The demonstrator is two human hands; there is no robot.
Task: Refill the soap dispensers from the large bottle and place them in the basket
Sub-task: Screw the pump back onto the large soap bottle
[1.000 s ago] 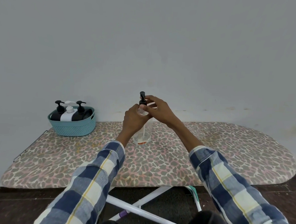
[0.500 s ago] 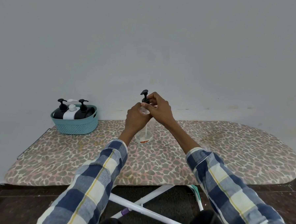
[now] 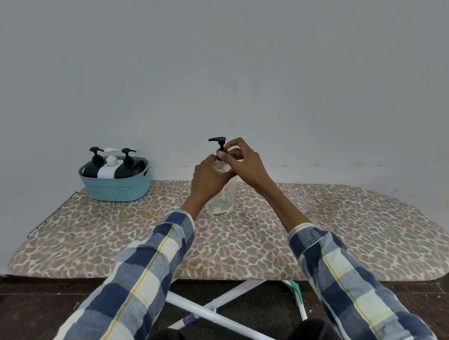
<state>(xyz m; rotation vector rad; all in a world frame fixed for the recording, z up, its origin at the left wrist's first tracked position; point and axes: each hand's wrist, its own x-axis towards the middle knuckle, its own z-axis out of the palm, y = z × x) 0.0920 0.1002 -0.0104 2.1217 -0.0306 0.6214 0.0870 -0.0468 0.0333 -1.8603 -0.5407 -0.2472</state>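
Standing upright on the leopard-print ironing board (image 3: pixel 345 228): a clear pump dispenser (image 3: pixel 223 195), well right of the teal basket (image 3: pixel 116 187). Left hand (image 3: pixel 208 178) wrapped around the dispenser's neck, steadying it. Right hand (image 3: pixel 240 160) above, fingers (image 3: pixel 223 154) pinched shut on the collar of the black pump head (image 3: pixel 220 146). Judged to be the cap-turning step, screwing the pump on or off; cannot tell which. Very little liquid visible at the bottom. Three dispensers (image 3: pixel 112 164) already in the basket, two black, one white. No large bottle in view. Next: finish the twist, keeping the bottle vertical, then act on the fill level.
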